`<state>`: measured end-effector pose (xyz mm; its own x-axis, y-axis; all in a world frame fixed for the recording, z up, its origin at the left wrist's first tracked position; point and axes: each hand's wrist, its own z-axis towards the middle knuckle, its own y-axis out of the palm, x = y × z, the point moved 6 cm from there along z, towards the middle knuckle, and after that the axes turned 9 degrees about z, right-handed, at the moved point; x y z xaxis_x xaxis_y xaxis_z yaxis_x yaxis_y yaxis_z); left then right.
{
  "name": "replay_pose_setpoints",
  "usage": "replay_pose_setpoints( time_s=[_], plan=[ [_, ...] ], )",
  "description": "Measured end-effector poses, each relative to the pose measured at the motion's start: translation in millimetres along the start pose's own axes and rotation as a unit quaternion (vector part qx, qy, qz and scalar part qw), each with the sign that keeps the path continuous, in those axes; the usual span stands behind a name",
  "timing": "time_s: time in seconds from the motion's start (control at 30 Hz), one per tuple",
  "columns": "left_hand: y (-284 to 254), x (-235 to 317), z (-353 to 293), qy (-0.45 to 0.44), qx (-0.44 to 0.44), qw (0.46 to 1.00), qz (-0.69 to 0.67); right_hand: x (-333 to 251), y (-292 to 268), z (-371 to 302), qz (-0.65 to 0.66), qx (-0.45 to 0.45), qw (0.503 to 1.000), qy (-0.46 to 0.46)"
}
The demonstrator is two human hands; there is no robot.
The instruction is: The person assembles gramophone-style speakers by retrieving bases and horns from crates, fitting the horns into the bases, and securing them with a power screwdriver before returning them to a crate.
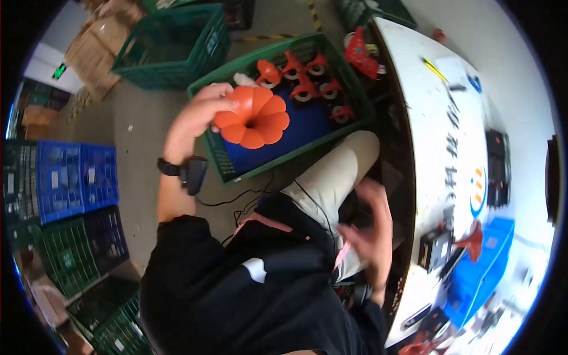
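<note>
My left hand [204, 113] is closed on the rim of an orange flower-shaped horn [273, 121], with petal-like lobes around a dark central hole. It holds the horn above the near left part of a green crate [284, 158]. At the crate's far side stand several red horn-shaped pieces [304, 89] with round white and black bases. My right hand [371, 228] is away from the crate, beside my thigh and the table edge. Motion blurs it, but its thumb and fingers look apart, and I see nothing between them.
Along the right runs a white table [435, 130] with a yellow pen-like tool [435, 69], a blue bin [482, 266] and a red horn [472, 241]. Another green crate [171, 77] is at the far left. Blue crates [77, 177] stack at left. Black cables [236, 204] trail near my lap.
</note>
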<state>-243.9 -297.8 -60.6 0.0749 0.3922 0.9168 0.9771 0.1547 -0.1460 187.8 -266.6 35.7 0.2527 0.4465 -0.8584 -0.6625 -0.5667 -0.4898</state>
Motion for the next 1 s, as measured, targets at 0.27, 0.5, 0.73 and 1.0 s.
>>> replay_pose_setpoints(
  time_s=[0.27, 0.5, 0.73, 1.0],
  plan=[
    [104.0, 229.0, -97.7, 0.281, 0.095, 0.931, -0.212, -76.3, -9.6, 82.2, -0.185, 0.098, 0.899, -0.384],
    [247.0, 296.7, -58.3, 0.33, -0.308, 0.892, -0.021, -24.0, -79.2, 13.2, 0.076, 0.258, 0.954, -0.133],
    [375.8, 280.2, 5.0, 0.342, -0.457, 0.821, -0.027, 48.5, -146.3, -65.6, 0.259, 0.409, 0.87, 0.095],
    [466.9, 209.9, 69.9, 0.447, -0.287, 0.831, 0.165, 93.8, -214.9, -67.1, 0.143, 0.389, 0.864, 0.285]
  ],
)
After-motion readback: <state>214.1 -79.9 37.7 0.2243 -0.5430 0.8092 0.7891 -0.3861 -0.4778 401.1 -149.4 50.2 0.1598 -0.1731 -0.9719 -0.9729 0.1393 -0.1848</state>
